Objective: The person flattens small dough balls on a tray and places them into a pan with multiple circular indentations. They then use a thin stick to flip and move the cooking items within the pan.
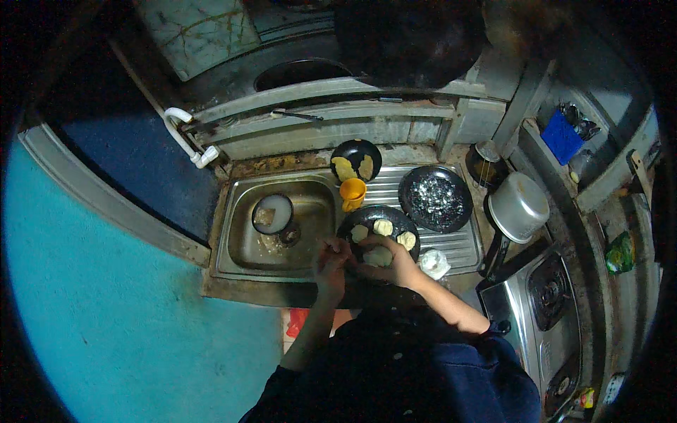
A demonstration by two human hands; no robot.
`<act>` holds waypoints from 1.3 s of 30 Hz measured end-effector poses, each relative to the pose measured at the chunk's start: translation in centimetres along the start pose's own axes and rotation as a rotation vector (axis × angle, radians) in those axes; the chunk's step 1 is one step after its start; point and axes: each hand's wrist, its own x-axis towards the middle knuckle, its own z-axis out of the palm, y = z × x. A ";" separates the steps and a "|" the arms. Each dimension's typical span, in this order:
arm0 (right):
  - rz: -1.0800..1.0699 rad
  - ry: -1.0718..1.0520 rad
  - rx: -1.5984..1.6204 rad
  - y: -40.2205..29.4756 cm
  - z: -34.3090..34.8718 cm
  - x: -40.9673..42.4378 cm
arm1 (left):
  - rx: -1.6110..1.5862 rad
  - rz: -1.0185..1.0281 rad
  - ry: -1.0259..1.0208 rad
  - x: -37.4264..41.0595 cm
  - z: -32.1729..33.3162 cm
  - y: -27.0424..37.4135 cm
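Note:
My right hand [394, 264] is cupped over the near edge of a dark round pan [349, 224], around a pale, rounded piece of dough [378, 256]. Whether the fingers grip that piece cannot be made out. Several other dough pieces, one of them a pale yellow round [383, 228], lie in the same pan. Just left of the pan, my left hand [333, 254] is raised near the sink's edge with its fingers bent; shadow hides what it may hold. Behind the pan stands an orange plastic mug [353, 191].
A steel sink [240, 227] with a bowl of cloudy liquid [280, 206] lies left. Right are a black pan with white powder [435, 199], a white plastic bag [435, 264], an upturned aluminium pot [521, 206] and a gas stove [510, 306]. A black plate [355, 153] holds yellowish pieces behind.

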 end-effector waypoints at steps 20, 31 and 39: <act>-0.104 -0.300 -0.135 -1.6 0.7 -1.7 | 0.118 -0.296 0.134 1.3 -10.0 -11.7; 0.509 0.137 0.817 3.4 4.3 -2.2 | 0.169 -0.342 0.354 1.2 -2.8 -7.2; 0.404 0.482 -0.002 4.4 1.7 0.0 | 1.053 0.170 0.104 0.6 1.9 -3.9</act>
